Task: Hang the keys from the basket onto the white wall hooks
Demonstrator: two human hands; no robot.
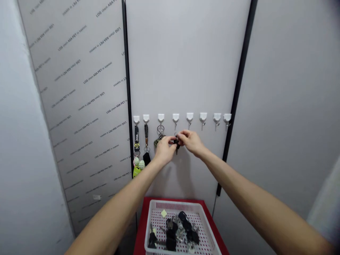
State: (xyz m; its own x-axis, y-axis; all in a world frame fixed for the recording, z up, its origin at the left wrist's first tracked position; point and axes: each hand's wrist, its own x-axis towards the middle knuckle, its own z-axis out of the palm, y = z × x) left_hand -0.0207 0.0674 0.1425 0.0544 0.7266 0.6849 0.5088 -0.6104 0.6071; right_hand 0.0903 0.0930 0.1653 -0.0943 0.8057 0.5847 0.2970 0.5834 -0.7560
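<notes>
Both my hands are raised to a white wall panel with a row of white hooks. My left hand [164, 148] and my right hand [191, 141] pinch a small black key fob [176, 142] between their fingertips, just under the fourth hook [175, 118]. The first hook carries a black strap keychain [136, 139], the second a brown strap with a black fob [146, 141], and the third a ring with a dark charm [160, 134]. The hooks to the right [203, 117] are bare.
Below me a white perforated basket [159, 207] holding several black keys and fobs sits on a red surface [140, 230]. A panel with printed protective film [85, 92] stands at the left, and black vertical strips [240, 78] divide the wall panels.
</notes>
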